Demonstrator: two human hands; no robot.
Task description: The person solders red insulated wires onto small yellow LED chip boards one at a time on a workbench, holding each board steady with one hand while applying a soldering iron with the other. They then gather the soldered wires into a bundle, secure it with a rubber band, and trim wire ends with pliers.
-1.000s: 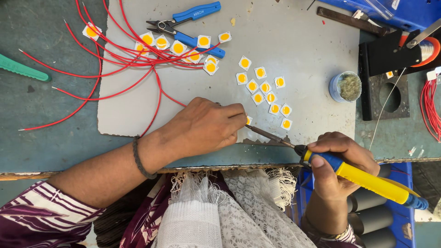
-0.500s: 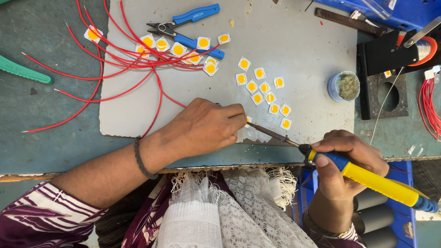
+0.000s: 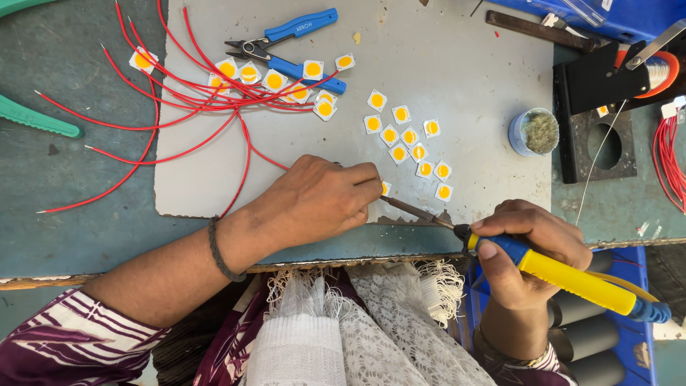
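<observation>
My right hand [image 3: 532,246] grips a soldering iron [image 3: 564,275] with a blue and yellow handle; its metal tip points left to a small white square chip with a yellow centre [image 3: 385,188]. My left hand [image 3: 318,200] rests on the grey mat [image 3: 464,57] with its fingertips pinched on that chip and on a red wire that runs under the palm. Several loose chips [image 3: 411,139] lie just beyond the fingers. More chips joined to red wires [image 3: 214,100] lie at the upper left.
Blue-handled cutters [image 3: 286,46] lie at the top of the mat. A small round tub of metal wool [image 3: 534,132] stands at the right, beside a black stand [image 3: 593,107] with a solder reel. A green tool handle [image 3: 36,118] lies at far left. The bench edge runs below my hands.
The two hands hold nearly the same pose. The right hand and iron have shifted slightly right and down, with the tip still at the chip under the left fingers.
</observation>
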